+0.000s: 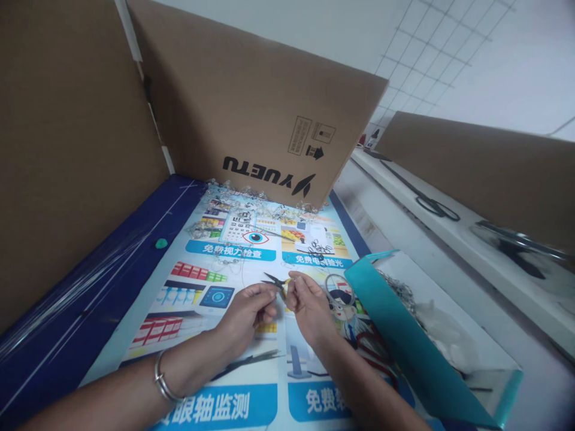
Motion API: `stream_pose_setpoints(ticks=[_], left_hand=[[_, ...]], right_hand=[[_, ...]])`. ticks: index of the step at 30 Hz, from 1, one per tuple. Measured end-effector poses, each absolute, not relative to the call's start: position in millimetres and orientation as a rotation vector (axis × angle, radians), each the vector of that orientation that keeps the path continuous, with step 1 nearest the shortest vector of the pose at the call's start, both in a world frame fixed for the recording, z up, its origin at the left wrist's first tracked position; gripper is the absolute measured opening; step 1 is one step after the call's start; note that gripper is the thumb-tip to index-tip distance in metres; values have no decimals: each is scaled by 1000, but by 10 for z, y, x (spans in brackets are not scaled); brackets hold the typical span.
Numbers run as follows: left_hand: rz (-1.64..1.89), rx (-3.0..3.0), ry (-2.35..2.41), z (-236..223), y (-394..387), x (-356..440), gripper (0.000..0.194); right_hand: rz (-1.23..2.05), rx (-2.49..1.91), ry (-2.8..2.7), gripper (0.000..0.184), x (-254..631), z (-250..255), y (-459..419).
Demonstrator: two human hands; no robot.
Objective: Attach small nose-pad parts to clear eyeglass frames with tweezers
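Observation:
My left hand [250, 311] is closed, its thumb and fingertips pinched together. A thin, pale thread [243, 276] curves up from those fingertips toward clear beads [228, 261] on the printed sheet; what lies inside the pinch is too small to see well. Facing it, my right hand [309, 304] has its fingers curled around small pliers [279, 284] with black jaws and a bit of yellow handle. The jaws are spread and point left, just above the left fingertips. Most of the handle is hidden by the right hand.
Tweezers [251, 360] lie under my left forearm, red-handled scissors [380, 353] beside the right. A teal-edged box [386, 317] holds chains and plastic bags. Black rings [318, 248] and strands of clear beads [233, 194] lie farther back. Cardboard [251, 102] walls the rear; black scissors [438, 208] rest on a ledge.

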State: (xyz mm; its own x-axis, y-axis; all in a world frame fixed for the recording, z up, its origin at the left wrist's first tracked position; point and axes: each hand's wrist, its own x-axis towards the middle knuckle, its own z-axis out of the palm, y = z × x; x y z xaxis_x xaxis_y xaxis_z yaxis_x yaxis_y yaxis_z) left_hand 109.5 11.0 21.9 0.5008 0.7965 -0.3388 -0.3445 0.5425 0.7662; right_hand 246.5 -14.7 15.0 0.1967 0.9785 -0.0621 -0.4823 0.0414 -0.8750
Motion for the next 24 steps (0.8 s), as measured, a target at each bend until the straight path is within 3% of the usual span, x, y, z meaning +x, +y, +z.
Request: stream_pose_setpoints(ticks=[8,13,17,21,24], left_hand=[[751,657,644,158,123,1100,15],[729,575,625,138,136,1115,20],[688,528,585,149,154,1112,18],[657,473,585,144,170,1101,15],[660,437,577,121,171,1103,14]], right_hand=[[1260,-1104,-906,20,2429,153,-194],[1067,-1370,-1304,27,2492,246,-186],[732,-1613,-1582,42,2702,489,-389],[158,-1878,-1736,25,3292,906,-957],[-97,-2197,-1568,24,4005,1146,-1407]])
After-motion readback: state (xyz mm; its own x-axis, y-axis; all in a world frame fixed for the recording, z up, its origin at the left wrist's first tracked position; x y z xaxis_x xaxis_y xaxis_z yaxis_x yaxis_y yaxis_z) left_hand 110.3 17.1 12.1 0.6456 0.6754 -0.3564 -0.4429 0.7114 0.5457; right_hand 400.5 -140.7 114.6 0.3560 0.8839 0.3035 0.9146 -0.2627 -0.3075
